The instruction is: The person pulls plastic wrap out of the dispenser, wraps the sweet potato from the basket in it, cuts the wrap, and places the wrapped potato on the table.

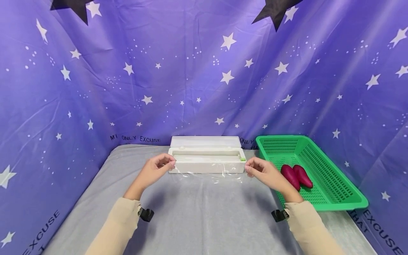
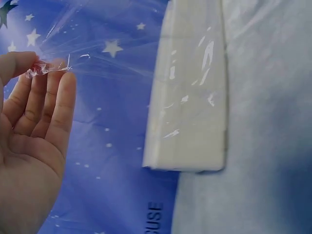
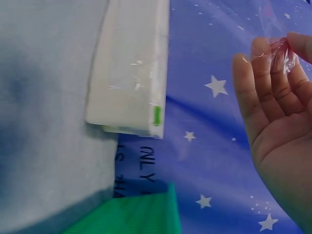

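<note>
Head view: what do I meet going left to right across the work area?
Left hand → open white box → right hand → two dark red tubers.

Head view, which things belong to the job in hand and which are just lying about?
Job in hand:
Clear film, pinched at both sides
White box, lid open

Seemingly just lying about:
Green basket
Dark red tubers inside it, untouched

Bright light glints off film (image 1: pixel 220 176); wrist views dimmer, perhaps slightly blurred.
</note>
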Available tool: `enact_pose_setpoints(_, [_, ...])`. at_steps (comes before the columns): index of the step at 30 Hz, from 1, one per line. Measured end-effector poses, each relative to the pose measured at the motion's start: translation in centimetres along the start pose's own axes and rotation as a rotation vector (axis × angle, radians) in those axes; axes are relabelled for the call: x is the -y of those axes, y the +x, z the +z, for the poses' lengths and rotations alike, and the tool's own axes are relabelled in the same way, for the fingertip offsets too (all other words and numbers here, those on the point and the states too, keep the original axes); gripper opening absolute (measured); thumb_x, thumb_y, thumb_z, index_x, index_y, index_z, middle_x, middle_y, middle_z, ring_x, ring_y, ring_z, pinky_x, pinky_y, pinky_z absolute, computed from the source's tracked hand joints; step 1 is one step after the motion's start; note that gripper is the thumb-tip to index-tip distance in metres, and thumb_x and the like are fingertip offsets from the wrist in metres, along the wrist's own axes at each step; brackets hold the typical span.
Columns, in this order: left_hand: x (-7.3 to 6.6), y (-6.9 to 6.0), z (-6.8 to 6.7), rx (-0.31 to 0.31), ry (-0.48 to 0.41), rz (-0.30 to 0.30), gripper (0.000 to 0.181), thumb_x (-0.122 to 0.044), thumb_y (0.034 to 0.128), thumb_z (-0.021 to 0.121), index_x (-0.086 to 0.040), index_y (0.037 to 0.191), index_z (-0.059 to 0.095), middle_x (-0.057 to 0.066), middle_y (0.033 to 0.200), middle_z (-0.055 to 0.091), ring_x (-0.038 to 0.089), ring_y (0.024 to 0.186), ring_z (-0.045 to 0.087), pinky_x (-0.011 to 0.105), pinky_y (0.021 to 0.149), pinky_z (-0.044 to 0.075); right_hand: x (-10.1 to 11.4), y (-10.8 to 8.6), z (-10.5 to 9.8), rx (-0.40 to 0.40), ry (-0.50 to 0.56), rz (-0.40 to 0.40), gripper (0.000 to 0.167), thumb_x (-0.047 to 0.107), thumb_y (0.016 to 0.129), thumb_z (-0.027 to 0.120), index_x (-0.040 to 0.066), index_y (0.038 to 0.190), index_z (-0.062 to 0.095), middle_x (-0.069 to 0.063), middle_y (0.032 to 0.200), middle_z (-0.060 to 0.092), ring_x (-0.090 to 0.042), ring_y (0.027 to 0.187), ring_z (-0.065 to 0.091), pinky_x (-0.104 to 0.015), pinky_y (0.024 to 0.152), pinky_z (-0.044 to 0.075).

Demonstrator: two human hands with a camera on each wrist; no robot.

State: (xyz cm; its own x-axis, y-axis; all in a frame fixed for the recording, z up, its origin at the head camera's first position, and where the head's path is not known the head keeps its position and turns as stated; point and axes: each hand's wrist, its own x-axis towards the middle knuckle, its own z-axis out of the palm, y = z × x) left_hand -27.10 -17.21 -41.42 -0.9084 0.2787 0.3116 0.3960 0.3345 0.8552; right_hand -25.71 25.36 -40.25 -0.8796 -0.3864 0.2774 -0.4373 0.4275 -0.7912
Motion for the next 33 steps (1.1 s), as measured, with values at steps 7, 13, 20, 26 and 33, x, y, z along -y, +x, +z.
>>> enact_pose_setpoints(7, [1.4,-0.9,0.8,0.035,-0.088,-0.040,0.020,-0.017,0.0983,0.066,0.001,0.107,0.068,0.009,0.093,0.070,0.030,0.088,0.068,0.044,0.083,0.057,-1.2,-1.3,1.0,-0.001,-0.026,0.004,0.008,0.019,0.101,0.062,0.013,0.100,0.066,-0.001,0.087,0.067,-0.020,0.082,0.069,-0.037,0.075,0.058])
enact_pose_setpoints(13, [2.3,-1.9,0.8,0.098,-0.196,-0.070,0.019,-0.014,0.0998,0.063,0.004,0.106,0.065,0.018,0.098,0.067,0.031,0.091,0.067,0.035,0.086,0.056,-1.7,-2.5,1.7,0.027,-0.058,0.034,0.010,0.027,0.102,0.062,0.020,0.097,0.067,-0.001,0.090,0.069,-0.020,0.083,0.068,-0.033,0.075,0.057])
enact_pose_setpoints(20, [3.6,-3.2,1.1,0.250,-0.118,-0.034,0.013,-0.009,0.0981,0.061,0.001,0.105,0.067,0.013,0.095,0.067,0.033,0.091,0.065,0.039,0.084,0.055,-2.6,-3.6,2.6,0.082,-0.090,-0.001,0.007,0.024,0.101,0.063,0.022,0.095,0.066,0.001,0.089,0.069,-0.023,0.084,0.066,-0.030,0.074,0.054])
enact_pose_setpoints(26, [4.5,-4.0,1.4,0.326,-0.029,0.026,0.008,-0.005,0.0932,0.063,-0.004,0.098,0.069,0.017,0.095,0.067,0.017,0.087,0.062,0.029,0.080,0.053,-3.7,-4.7,3.5,0.123,-0.076,-0.067,0.006,0.013,0.098,0.065,0.017,0.093,0.066,-0.001,0.088,0.069,-0.015,0.084,0.065,-0.029,0.078,0.052])
enact_pose_setpoints(33, [5.3,-5.0,2.2,0.444,-0.067,0.011,0.008,-0.006,0.0944,0.063,0.000,0.097,0.068,0.018,0.093,0.069,0.027,0.086,0.065,0.030,0.080,0.054,-5.5,-6.3,4.2,0.186,-0.066,-0.076,0.004,0.014,0.095,0.069,0.014,0.091,0.070,-0.002,0.090,0.072,-0.010,0.088,0.065,-0.038,0.081,0.054])
